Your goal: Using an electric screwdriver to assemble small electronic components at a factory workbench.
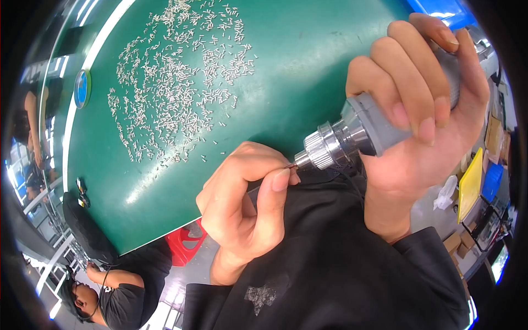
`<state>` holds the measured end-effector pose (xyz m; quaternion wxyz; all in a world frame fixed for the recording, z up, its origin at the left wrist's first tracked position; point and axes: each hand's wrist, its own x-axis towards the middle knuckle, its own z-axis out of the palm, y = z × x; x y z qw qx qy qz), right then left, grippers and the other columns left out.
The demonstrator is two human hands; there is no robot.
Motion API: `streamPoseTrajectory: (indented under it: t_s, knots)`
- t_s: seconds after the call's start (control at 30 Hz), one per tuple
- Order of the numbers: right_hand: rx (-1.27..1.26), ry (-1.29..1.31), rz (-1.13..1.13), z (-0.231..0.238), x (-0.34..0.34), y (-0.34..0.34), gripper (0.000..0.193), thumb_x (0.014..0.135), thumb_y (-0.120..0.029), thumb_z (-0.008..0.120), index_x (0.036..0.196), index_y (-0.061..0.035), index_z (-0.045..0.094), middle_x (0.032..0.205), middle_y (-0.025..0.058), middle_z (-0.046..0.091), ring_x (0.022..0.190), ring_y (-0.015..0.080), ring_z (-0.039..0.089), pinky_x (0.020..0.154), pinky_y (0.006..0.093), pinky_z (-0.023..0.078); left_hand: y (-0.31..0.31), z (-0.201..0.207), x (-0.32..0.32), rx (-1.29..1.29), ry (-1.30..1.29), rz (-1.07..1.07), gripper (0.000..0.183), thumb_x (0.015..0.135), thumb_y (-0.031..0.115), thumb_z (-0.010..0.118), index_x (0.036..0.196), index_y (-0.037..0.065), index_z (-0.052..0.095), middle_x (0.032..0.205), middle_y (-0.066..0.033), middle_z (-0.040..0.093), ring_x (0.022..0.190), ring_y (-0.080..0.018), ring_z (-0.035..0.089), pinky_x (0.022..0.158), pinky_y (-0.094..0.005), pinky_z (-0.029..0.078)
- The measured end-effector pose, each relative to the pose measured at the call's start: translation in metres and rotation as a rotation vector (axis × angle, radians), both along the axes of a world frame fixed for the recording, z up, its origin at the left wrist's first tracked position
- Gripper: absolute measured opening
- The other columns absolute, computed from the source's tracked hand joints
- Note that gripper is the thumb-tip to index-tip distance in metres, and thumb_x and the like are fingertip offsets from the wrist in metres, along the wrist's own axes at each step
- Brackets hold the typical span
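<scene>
My right hand (407,93) is wrapped round the grey body of an electric screwdriver (393,129), its shiny metal nose and knurled collar pointing left and down. At the tip of that nose, my left hand (242,192) is closed in a pinch between thumb and forefinger. A thin dark piece (290,166) shows between those fingertips, in line with the nose; whether it is the bit or a separate part I cannot tell. Scattered over the green table (291,71) beyond my left hand are many small silvery pins or screws (176,93), too small to name surely.
A small round blue dish (82,89) sits at the table's left edge. A blue container (440,12) stands at the far right. Beyond the near edge are a red stool (186,247) and a person in black (129,294). Cartons and a yellow panel (470,184) are at right.
</scene>
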<state>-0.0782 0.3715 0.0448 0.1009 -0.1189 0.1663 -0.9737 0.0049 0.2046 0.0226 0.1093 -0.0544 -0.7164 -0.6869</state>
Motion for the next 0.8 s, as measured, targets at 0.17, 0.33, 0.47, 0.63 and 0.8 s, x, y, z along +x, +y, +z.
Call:
streamPoseTrajectory:
  t_s: [0.17, 0.33, 0.47, 0.63, 0.8]
  knots:
    - [-0.004, -0.066, -0.035, 0.000, 0.000, -0.008, 0.021, 0.100, -0.023, 0.042, 0.092, -0.0046, 0.050, 0.056, -0.0032, 0.038, 0.047, 0.0082, 0.039, 0.055, 0.0251, 0.035, 0.003, 0.004, 0.001, -0.034, -0.042, 0.035, 0.010, 0.084, -0.004, 0.062, 0.091, -0.008, 0.057, 0.070, -0.0149, 0.063, 0.061, -0.0191, 0.061, 0.061, -0.0268, 0.049]
    - [-0.042, -0.091, -0.140, 0.013, 0.006, -0.009, 0.020, 0.100, -0.021, 0.043, 0.090, -0.0047, 0.048, 0.056, -0.0029, 0.036, 0.045, 0.0081, 0.037, 0.053, 0.0250, 0.034, -0.022, 0.023, 0.002, -0.172, 0.183, 0.175, 0.037, 0.087, 0.000, 0.063, 0.115, -0.005, 0.039, 0.078, -0.0164, 0.066, 0.071, -0.0238, 0.063, 0.075, -0.0344, 0.051]
    - [0.000, -0.273, -0.200, -0.003, 0.004, -0.005, 0.020, 0.099, -0.023, 0.043, 0.089, -0.0076, 0.051, 0.054, -0.0029, 0.038, 0.046, 0.0090, 0.038, 0.051, 0.0261, 0.034, -0.084, 0.035, -0.029, -0.426, 0.301, 0.284, 0.020, 0.083, -0.008, 0.062, 0.097, -0.005, 0.048, 0.079, -0.0175, 0.067, 0.072, -0.0254, 0.064, 0.073, -0.0344, 0.051]
    - [-0.034, -0.330, -0.257, -0.006, 0.005, -0.006, 0.017, 0.098, -0.021, 0.045, 0.088, -0.0079, 0.049, 0.054, -0.0018, 0.037, 0.045, 0.0099, 0.038, 0.051, 0.0267, 0.034, -0.136, 0.069, -0.080, -0.890, 0.303, 0.406, 0.008, 0.078, -0.009, 0.068, 0.079, -0.005, 0.060, 0.077, -0.0122, 0.067, 0.070, -0.0182, 0.065, 0.070, -0.0284, 0.050]
    - [-0.045, -0.316, -0.260, 0.000, 0.000, -0.010, 0.015, 0.096, -0.020, 0.048, 0.087, -0.0083, 0.048, 0.054, -0.0005, 0.037, 0.045, 0.0111, 0.038, 0.051, 0.0276, 0.035, -0.204, 0.068, -0.177, -0.943, 0.101, 0.385, 0.018, 0.094, 0.005, 0.054, 0.106, -0.003, 0.064, 0.086, -0.0115, 0.071, 0.080, -0.0142, 0.067, 0.075, -0.0267, 0.051]
